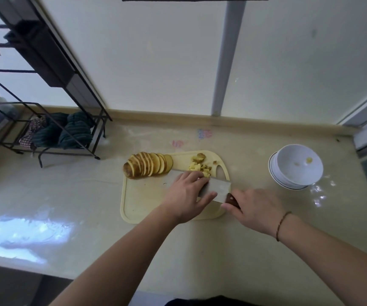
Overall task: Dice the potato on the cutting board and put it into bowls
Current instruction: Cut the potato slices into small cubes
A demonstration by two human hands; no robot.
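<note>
Head view, one frame. Counter (255, 239) held one pale yellow cutting board (142, 204). On the board: one potato (148, 165) cut into a fanned row of slices at the far left corner, and one small heap of diced pieces (199, 166) at the far right, by the handle hole. One cleaver (219, 191) lay across the board's right side. Right hand (255, 208) gripped its dark wooden handle, fingers curled round it. Left hand (189, 195) rested on the flat of the blade, fingers fairly straight, fingertips at the diced heap; whether they pinched any pieces could not be told. One cord bracelet (282, 224) on the right wrist. Stack of white bowls (297, 167) stood well right of the board; exact count unclear, top bowl holding a couple of yellow scraps. One black wire rack (52, 120) at far left with folded cloths (63, 131). Two faint coloured marks (203, 134) on the counter, unreadable.
</note>
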